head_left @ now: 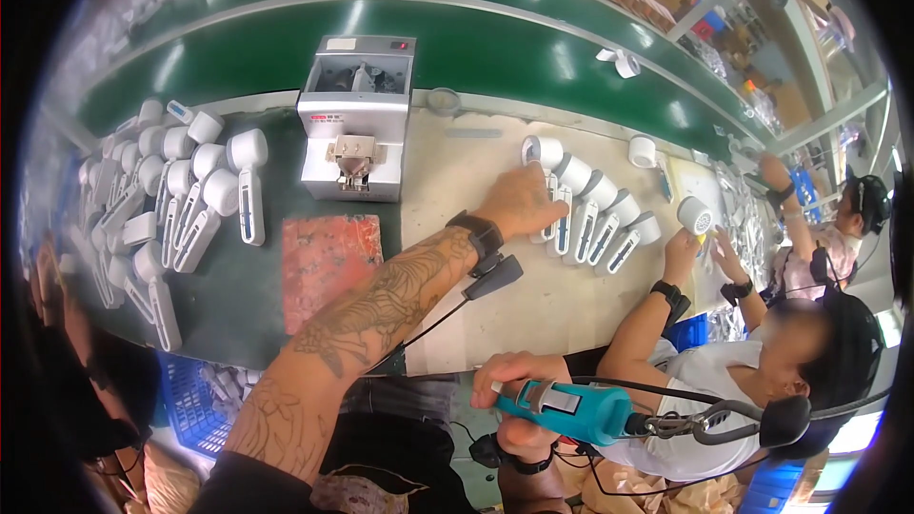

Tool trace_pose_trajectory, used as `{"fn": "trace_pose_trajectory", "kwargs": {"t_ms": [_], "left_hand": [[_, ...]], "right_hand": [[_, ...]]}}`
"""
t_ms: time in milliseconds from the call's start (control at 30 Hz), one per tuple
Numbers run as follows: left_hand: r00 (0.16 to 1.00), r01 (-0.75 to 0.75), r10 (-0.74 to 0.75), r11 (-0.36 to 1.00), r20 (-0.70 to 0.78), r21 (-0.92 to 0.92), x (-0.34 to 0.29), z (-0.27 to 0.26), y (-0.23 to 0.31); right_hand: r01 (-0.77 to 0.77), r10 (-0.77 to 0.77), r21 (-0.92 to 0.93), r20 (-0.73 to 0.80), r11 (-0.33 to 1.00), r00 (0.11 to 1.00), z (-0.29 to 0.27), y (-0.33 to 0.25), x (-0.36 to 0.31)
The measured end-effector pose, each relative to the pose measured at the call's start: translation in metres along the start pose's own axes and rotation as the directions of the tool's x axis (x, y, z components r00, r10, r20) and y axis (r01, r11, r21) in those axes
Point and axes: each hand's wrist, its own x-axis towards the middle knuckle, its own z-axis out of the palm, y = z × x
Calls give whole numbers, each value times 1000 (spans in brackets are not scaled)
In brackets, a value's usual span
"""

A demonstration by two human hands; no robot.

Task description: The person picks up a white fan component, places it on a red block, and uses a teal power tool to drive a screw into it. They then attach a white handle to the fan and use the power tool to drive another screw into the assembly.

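Note:
My left hand reaches across the bench, its fingers closed on the handle of the leftmost white handheld device. That device has a round drum-shaped head and a long handle with a blue-grey strip. Several like it lie side by side in a slanted row, among them another white device. Lower down, my right hand grips a teal electric screwdriver, which lies nearly sideways and is linked to a metal hook and a black cable. Its tip is hidden by the hand.
A grey screw feeder stands behind a red mat. More white devices are heaped at the left. A blue basket sits below the bench edge. At the right, a co-worker holds a perforated round-headed device. A green conveyor runs behind.

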Motion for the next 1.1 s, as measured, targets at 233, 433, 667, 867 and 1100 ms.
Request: {"fn": "trace_pose_trajectory", "kwargs": {"t_ms": [233, 433, 667, 867, 1100], "left_hand": [[998, 24, -13, 986, 68, -166, 4, -1, -21], [968, 233, -219, 966, 124, -110, 1, -11, -1], [990, 108, -86, 972, 112, -209, 9, 3, -32], [985, 130, -115, 985, 129, -115, 0, -22, -10], [971, 240, -240, 970, 16, -27, -8, -20, -3]], "right_hand": [[29, -32, 104, 36, 994, 999, -6, 2, 2], [8, -8, -25, 17, 1000, 1000, -6, 2, 4], [56, -59, 63, 46, 996, 997, -5, 7, 5], [33, -33, 8, 1, 999, 999, 0, -1, 5], [-13, 13, -4, -79, 1000, 997, 9, 4, 9]]}}
